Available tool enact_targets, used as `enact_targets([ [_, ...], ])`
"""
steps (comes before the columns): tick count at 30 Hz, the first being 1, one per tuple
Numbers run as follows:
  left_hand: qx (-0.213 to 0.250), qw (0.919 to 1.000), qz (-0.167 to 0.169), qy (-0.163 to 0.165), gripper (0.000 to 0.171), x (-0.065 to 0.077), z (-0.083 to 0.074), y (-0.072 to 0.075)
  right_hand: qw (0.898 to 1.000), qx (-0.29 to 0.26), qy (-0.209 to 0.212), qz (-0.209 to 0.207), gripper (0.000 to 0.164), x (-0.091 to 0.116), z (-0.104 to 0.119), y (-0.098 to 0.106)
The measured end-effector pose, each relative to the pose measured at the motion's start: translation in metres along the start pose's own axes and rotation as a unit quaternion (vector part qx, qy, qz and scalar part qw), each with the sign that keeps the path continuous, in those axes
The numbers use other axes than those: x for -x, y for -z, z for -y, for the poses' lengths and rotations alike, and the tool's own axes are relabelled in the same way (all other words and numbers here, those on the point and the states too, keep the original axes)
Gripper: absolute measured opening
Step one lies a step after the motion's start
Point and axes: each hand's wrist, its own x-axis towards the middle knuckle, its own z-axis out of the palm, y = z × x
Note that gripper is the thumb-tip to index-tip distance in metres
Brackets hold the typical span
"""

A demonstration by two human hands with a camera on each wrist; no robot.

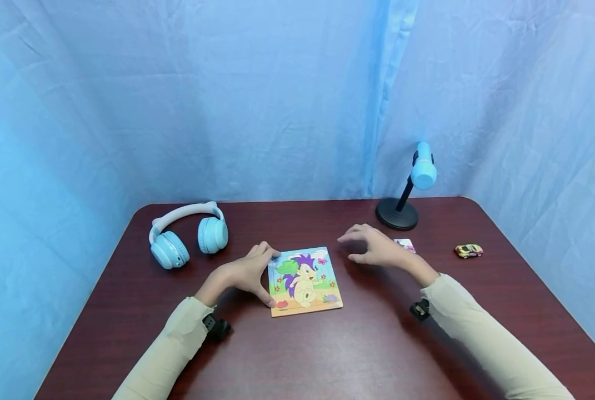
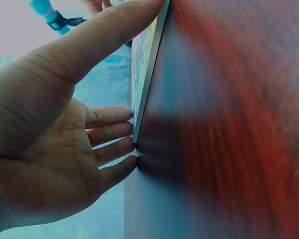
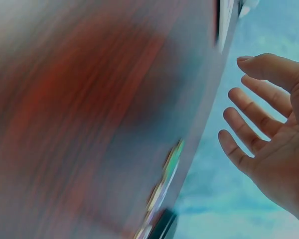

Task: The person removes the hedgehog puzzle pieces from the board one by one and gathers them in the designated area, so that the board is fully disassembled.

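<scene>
A square picture puzzle (image 1: 304,282) with a purple-haired hedgehog lies on the dark red-brown table (image 1: 297,355). My left hand (image 1: 251,272) is at its left side, thumb at the near left corner and fingertips by the far left corner. In the left wrist view those fingers (image 2: 109,117) are fairly straight and meet the board's edge. To the right of the puzzle, my right hand (image 1: 374,247) hovers above the table, its fingers loosely bent and holding nothing. Just beyond that wrist lies a small colourful flat piece (image 1: 405,244), partly covered by the hand.
Light blue and white headphones (image 1: 189,233) lie at the back left. A light blue microphone (image 1: 424,169) on a black round stand (image 1: 397,214) is at the back right. A yellow and red toy car (image 1: 469,251) sits farther right. Blue cloth (image 1: 257,100) surrounds the table.
</scene>
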Motion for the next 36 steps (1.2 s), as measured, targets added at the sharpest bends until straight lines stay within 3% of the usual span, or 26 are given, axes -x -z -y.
enact_targets([
  [7, -0.005, 1.0000, 0.000, 0.002, 0.111, 0.000, 0.002, 0.001, 0.999, -0.007, 0.047, 0.026, 0.041, -0.029, 0.035, -0.016],
  [16, -0.009, 0.9999, 0.006, -0.003, 0.109, 0.000, 0.001, 0.002, 0.995, -0.016, 0.077, 0.065, 0.039, -0.059, 0.073, -0.040],
  [25, -0.016, 0.9994, -0.003, -0.029, 0.106, -0.001, 0.004, 0.004, 0.994, -0.002, 0.071, 0.084, 0.044, -0.077, 0.084, -0.054],
  [36, -0.015, 0.9993, -0.004, -0.033, 0.106, -0.001, 0.008, 0.004, 0.995, -0.005, 0.051, 0.083, 0.047, -0.080, 0.094, -0.060],
])
